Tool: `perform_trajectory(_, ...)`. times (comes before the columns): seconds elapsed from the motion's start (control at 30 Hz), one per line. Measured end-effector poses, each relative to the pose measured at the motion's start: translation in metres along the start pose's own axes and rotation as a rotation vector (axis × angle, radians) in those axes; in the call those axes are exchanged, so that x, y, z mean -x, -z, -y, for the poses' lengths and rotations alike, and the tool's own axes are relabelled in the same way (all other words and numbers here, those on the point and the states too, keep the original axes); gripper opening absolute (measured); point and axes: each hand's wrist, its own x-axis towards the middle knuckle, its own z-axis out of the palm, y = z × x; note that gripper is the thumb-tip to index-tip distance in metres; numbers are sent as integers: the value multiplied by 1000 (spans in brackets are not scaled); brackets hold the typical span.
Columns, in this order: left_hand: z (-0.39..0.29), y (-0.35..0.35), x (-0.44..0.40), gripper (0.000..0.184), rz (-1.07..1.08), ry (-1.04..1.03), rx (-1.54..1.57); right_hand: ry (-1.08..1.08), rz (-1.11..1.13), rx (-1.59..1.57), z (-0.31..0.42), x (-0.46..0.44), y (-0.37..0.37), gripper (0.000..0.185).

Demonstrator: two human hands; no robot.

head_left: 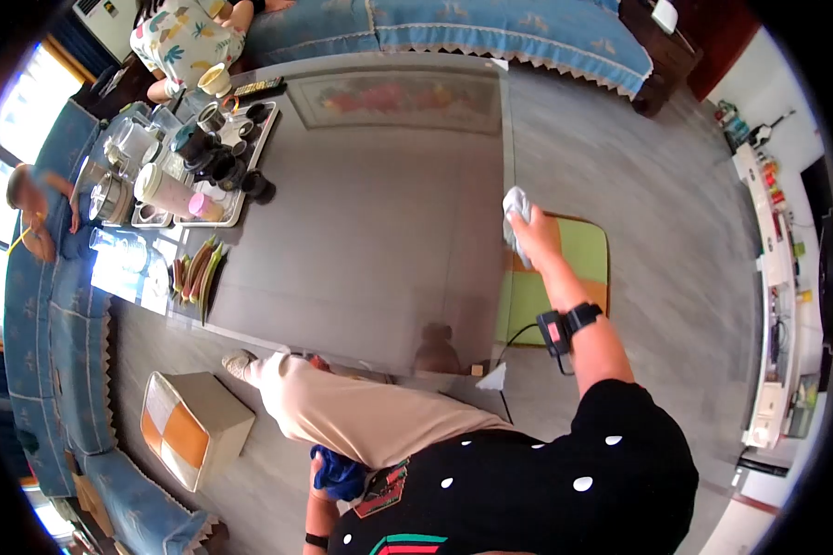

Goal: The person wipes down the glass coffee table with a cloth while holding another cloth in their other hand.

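Observation:
My right hand point(539, 239) is stretched out at the edge of the dark glass-topped table point(370, 222), closed around a crumpled pale grey-white cloth point(516, 205). The cloth lies over the table's side edge. Down by my thigh, my left hand point(318, 462) is closed on a bunched dark blue cloth point(341, 475), which covers most of its fingers. Across the tabletop are a tray point(236, 208) of cups and jars, and a small heap of long green and brownish pods point(197, 277).
Blue sofas point(518, 37) line two sides, with one person point(190, 42) at the top and another point(42, 208) at the left. A cube stool point(194, 425) stands on the floor. A green-orange stool point(578, 277) sits beside the table. A white cabinet point(773, 305) runs along the right.

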Motion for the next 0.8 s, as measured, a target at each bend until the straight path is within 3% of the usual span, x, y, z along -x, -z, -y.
perform_trajectory(0.03,0,0,-2,69,-15,-21,-96,22,-6,-129,-19,16,-7,43)
perform_trajectory(0.07,2,5,-4,69,-13,-16,-98,-91,37,-104,2,46,2,40)
perform_trajectory(0.23,13,39,-7,75,13,8,-11,-118,171,-358,-23,132,7,40)
perform_trajectory(0.37,14,42,-3,74,49,4,-1,-134,432,-236,-34,149,36,44)
perform_trajectory(0.47,7,21,2,64,77,6,63,49,125,-59,14,138,57,48)
perform_trajectory(0.5,8,23,3,64,77,-16,64,47,125,-61,23,135,58,48)
perform_trajectory(0.57,10,32,4,64,75,-37,63,641,75,395,37,130,54,50)
perform_trajectory(0.6,12,40,5,71,38,-33,10,675,304,406,42,130,47,52)
perform_trajectory(0.67,12,44,7,78,-2,-32,-46,982,333,617,43,132,19,50)
perform_trajectory(0.73,13,35,10,66,-41,-44,85,992,326,593,47,111,2,48)
perform_trajectory(0.8,11,33,8,68,-5,-52,59,989,268,572,49,75,-14,45)
